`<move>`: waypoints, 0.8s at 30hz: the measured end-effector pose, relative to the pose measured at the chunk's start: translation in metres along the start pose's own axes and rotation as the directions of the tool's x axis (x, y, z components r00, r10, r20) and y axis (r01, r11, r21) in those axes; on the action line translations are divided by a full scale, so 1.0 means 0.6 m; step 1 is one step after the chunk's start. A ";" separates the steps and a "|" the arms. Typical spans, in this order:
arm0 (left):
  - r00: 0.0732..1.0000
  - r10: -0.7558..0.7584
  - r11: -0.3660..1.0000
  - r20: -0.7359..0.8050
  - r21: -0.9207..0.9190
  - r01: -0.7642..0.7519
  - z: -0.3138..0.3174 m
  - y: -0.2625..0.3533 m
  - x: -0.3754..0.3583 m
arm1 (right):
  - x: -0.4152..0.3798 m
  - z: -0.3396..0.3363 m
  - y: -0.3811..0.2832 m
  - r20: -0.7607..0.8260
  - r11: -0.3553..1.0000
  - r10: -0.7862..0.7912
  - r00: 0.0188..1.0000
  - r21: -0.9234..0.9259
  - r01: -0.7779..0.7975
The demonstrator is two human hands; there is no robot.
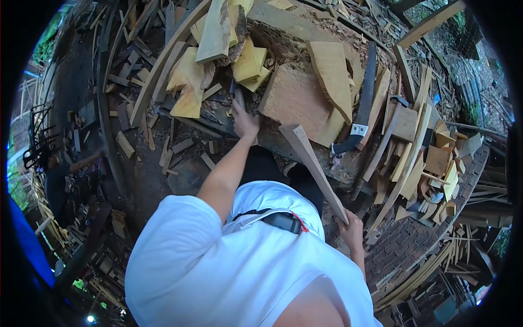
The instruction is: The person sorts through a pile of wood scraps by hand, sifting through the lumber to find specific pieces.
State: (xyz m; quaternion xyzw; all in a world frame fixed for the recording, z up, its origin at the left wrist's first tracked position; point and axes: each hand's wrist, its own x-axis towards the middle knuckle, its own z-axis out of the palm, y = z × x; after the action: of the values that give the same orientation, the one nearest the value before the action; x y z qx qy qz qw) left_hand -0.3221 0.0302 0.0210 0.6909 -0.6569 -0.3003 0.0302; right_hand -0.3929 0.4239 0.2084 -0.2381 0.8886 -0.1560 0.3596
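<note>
My left hand (pixel 246 123) is closed round a wooden-handled tool (pixel 239 98), whose dark end points up between the wood pieces; its kind I cannot tell. In my right hand (pixel 351 229) is the lower, narrow end of a long shaped wooden handle (pixel 310 163). The handle slants up and left, its wide end at the near side of a large wood block (pixel 297 95). Yellowish wood offcuts (pixel 185 82) lie just beyond my left hand. A curved slab (pixel 331 73) rests on the block.
A handsaw (pixel 366 87) with a dark grip lies right of the block. Beside it is a long-handled tool with a metal head (pixel 400 101). Cut wood pieces (pixel 436 163) are piled at the right. Scraps litter the dark ground at left, where another person (pixel 57 180) reaches out an arm.
</note>
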 end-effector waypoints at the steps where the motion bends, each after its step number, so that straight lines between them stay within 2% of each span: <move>1: 0.996 0.069 0.997 0.058 -0.025 -0.068 0.003 -0.036 0.016 | -0.004 0.005 0.014 -0.014 1.000 -0.014 1.000 0.010 0.014; 2: 0.983 0.140 0.990 0.118 -0.050 -0.135 -0.005 -0.061 0.025 | -0.007 0.010 0.024 -0.028 0.999 -0.025 0.999 0.022 0.025; 3: 0.969 0.146 0.979 0.197 -0.173 -0.112 -0.040 -0.060 0.015 | -0.007 0.012 0.031 -0.034 0.999 -0.027 0.999 0.037 0.028; 5: 0.924 0.297 0.933 0.240 -0.278 -0.228 -0.081 -0.109 0.000 | -0.003 0.013 0.044 0.004 1.000 -0.022 1.000 0.020 0.022; 6: 0.892 0.134 0.928 0.431 -0.369 0.039 -0.143 -0.083 -0.038 | -0.005 0.016 0.053 -0.023 1.000 0.004 1.000 0.030 -0.003; 7: 0.884 0.287 0.912 0.370 -0.387 -0.134 -0.132 -0.163 -0.029 | -0.004 0.021 0.066 -0.043 0.999 -0.032 0.999 0.030 0.034; 8: 0.884 0.081 0.925 0.461 -0.366 0.106 -0.201 -0.107 -0.091 | -0.004 0.020 0.075 -0.064 0.997 -0.067 0.996 0.026 0.069; 9: 0.891 0.279 0.933 0.359 -0.319 -0.163 -0.221 -0.139 -0.114 | -0.005 0.017 0.074 -0.099 0.997 -0.064 0.993 0.028 0.068; 10: 0.843 0.473 0.875 0.258 -0.247 -0.415 -0.236 -0.159 -0.118 | -0.008 0.018 0.082 -0.122 0.998 -0.043 0.992 0.032 0.048; 11: 0.832 0.487 0.868 0.266 -0.253 -0.427 -0.249 -0.126 -0.132 | -0.008 0.023 0.093 -0.190 0.995 -0.079 0.979 0.051 0.090; 12: 0.832 0.437 0.898 0.342 -0.229 -0.377 -0.284 -0.078 -0.161 | -0.011 0.026 0.103 -0.248 0.988 -0.122 0.961 0.064 0.142; 13: 0.834 0.376 0.926 0.404 -0.199 -0.321 -0.299 -0.050 -0.189 | -0.014 0.027 0.109 -0.261 0.991 -0.077 0.962 0.087 0.103; 14: 0.760 0.548 0.836 0.350 -0.277 -0.474 -0.279 -0.025 -0.198 | -0.016 0.028 0.119 -0.257 0.989 -0.094 0.962 0.089 0.121; 15: 0.658 0.699 0.713 0.280 -0.336 -0.615 -0.250 0.015 -0.197 | -0.017 0.033 0.128 -0.313 0.991 -0.046 0.949 0.106 0.083; 17: 0.573 0.759 0.651 0.308 -0.350 -0.674 -0.186 0.095 -0.213 | -0.018 0.046 0.153 -0.390 0.984 0.031 0.920 0.172 0.039; 18: 0.587 0.471 0.882 0.659 -0.377 -0.284 -0.188 0.181 -0.243 | -0.025 0.049 0.166 -0.382 0.984 0.016 0.924 0.172 0.053; 19: 0.508 0.708 0.691 0.491 -0.632 -0.351 -0.090 0.179 -0.231 | -0.031 0.051 0.180 -0.415 0.978 0.091 0.905 0.208 -0.002; 20: 0.540 0.759 0.604 0.363 -0.702 -0.377 -0.010 0.208 -0.243 | -0.034 0.052 0.192 -0.440 0.969 0.153 0.885 0.242 -0.047; 21: 0.494 0.855 0.442 0.160 -0.724 -0.530 0.068 0.240 -0.247 | -0.042 0.044 0.187 -0.435 0.938 0.228 0.871 0.339 -0.076; 22: 0.562 0.636 0.744 0.529 -0.615 -0.262 0.004 0.313 -0.297 | -0.047 0.032 0.176 -0.482 0.926 0.190 0.855 0.377 0.006; 23: 0.595 0.756 0.489 0.273 -0.840 -0.236 0.146 0.310 -0.289 | -0.056 0.035 0.188 -0.472 0.915 0.200 0.859 0.403 0.008; 24: 0.590 0.678 0.678 0.439 -0.684 -0.270 0.140 0.347 -0.304 | -0.062 0.032 0.201 -0.464 0.904 0.218 0.859 0.427 0.001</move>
State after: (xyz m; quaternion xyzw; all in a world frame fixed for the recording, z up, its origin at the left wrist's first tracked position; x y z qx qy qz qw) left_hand -0.5374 0.2007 0.1114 0.2834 -0.6732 -0.6789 0.0744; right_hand -0.3930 0.5428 0.1619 -0.0565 0.9100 -0.3753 0.1669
